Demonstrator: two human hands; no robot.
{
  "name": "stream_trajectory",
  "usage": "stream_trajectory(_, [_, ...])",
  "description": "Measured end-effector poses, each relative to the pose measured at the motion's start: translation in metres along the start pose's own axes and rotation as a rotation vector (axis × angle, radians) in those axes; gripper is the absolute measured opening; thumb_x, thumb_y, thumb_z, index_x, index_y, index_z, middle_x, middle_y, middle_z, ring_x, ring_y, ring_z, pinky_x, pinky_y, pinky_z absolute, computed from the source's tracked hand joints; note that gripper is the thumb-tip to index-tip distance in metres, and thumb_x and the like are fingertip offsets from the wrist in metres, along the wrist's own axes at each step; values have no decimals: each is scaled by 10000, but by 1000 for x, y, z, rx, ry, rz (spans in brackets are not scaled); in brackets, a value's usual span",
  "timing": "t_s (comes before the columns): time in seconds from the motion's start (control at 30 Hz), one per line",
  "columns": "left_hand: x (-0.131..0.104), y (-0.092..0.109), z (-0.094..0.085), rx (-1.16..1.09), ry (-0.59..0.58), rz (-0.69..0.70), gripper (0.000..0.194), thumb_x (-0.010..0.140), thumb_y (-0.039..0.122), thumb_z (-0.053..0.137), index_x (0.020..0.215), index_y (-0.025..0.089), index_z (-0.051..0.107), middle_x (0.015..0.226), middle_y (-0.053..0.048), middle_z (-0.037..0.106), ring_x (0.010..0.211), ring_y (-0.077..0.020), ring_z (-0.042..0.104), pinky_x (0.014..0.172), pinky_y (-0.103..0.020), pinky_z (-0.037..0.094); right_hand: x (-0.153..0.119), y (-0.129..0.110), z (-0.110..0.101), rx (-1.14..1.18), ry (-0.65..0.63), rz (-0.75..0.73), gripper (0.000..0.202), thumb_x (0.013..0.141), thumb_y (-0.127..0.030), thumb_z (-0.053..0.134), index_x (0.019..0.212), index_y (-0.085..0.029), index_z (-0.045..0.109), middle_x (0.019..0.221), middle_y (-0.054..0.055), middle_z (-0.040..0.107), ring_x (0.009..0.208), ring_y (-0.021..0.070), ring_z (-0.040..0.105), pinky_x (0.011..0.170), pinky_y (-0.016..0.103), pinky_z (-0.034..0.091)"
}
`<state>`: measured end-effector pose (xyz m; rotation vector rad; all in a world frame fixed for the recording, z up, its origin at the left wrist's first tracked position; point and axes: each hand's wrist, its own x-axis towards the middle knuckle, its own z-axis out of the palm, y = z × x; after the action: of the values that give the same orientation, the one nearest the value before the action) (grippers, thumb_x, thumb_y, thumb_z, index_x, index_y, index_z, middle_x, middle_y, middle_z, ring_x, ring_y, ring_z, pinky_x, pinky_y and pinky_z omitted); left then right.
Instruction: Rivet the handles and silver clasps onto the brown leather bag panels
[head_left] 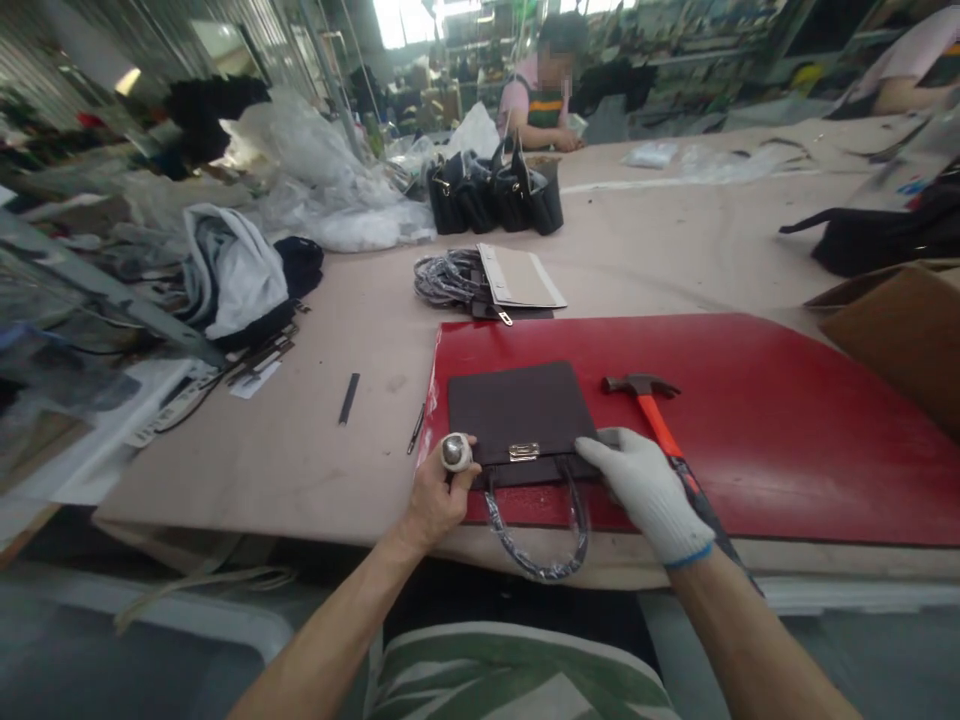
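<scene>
A flat dark brown handbag (521, 405) lies on the red mat, its metal clasp (524, 452) toward me. A plastic-wrapped handle (544, 572) loops off the handbag's near side, over the table edge. My bare left hand (442, 495) pinches the bag's left near corner. At that hand's fingers sits a white-wrapped piece with a round shiny metal top (455, 453); whether it is worn or held I cannot tell. My right hand (649, 490), in a white knit glove, grips the bag's right near corner. Just beyond it lies a claw hammer (660, 420) with an orange and black handle.
The red mat (787, 430) covers the table's right part. Beyond it lie a pale panel with wrapped handles (521, 277) and several black handbags (495, 195). A cardboard box (896, 335) stands right; a dark strip (349, 398) and thin tool (415, 430) lie left. A person sits across.
</scene>
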<state>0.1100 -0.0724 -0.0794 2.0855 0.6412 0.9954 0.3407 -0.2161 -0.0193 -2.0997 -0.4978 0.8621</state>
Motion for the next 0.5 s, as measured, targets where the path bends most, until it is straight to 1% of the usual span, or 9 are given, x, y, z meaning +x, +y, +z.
stream_trajectory(0.03, [-1,0,0,-9,14,-11,232,931,279,599,1124,163,655,1115,-120,724,1048,-252,683,960,-398,540,2,1,-2,80,-69,16,442,773,-509,676,1018,-144,634,709,34,580,524,145,473,458,256,325])
stream_trajectory(0.1, [-2,0,-1,-30,22,-56,237,944,297,584,1118,161,671,1121,-120,721,1050,-253,678,963,-413,537,3,1,-6,201,-202,14,436,739,-527,688,951,-151,632,616,-10,530,443,102,376,407,229,257])
stream_trajectory(0.13, [-3,1,-1,-38,20,-88,249,950,315,581,1118,161,682,1121,-119,720,1035,-251,678,953,-415,539,1,0,-6,261,-257,1,447,707,-525,718,938,-151,636,625,-5,550,448,99,395,404,223,275])
stream_trajectory(0.2, [-3,2,-2,-53,24,-164,287,949,367,598,1116,161,706,1131,-121,716,1025,-254,674,947,-422,536,-3,-2,-4,384,-334,-41,493,662,-515,776,970,-150,655,740,43,650,538,133,533,450,232,402])
stream_trajectory(0.27, [-2,4,-3,-142,58,-276,338,940,441,627,1087,152,720,1113,-128,723,1031,-259,678,948,-423,538,-8,-2,0,498,-372,-74,522,648,-500,818,1006,-149,672,867,85,713,657,185,635,531,269,509])
stream_trajectory(0.3, [1,5,-3,-239,109,-355,377,935,492,633,1056,144,715,1080,-131,731,1016,-263,689,933,-425,549,-10,0,2,544,-379,-80,518,645,-488,835,1000,-145,678,884,95,724,669,198,649,540,281,527])
stream_trajectory(0.4, [14,12,-4,-619,302,-568,490,849,609,722,959,137,647,951,-107,746,892,-250,735,822,-386,594,-16,9,9,623,-380,-79,462,650,-461,872,908,-122,693,783,93,716,549,174,601,469,277,493])
stream_trajectory(0.47, [28,21,-6,-769,334,-566,526,766,594,820,942,141,617,938,-88,748,869,-237,744,805,-353,596,-20,13,16,651,-390,-78,440,655,-455,881,864,-111,702,731,89,704,505,161,572,448,272,468])
stream_trajectory(0.5, [35,28,-6,-799,291,-525,524,748,568,849,948,141,621,956,-89,751,887,-232,743,820,-341,590,-23,13,21,664,-397,-82,436,650,-447,887,857,-107,708,733,93,706,518,164,580,459,269,469])
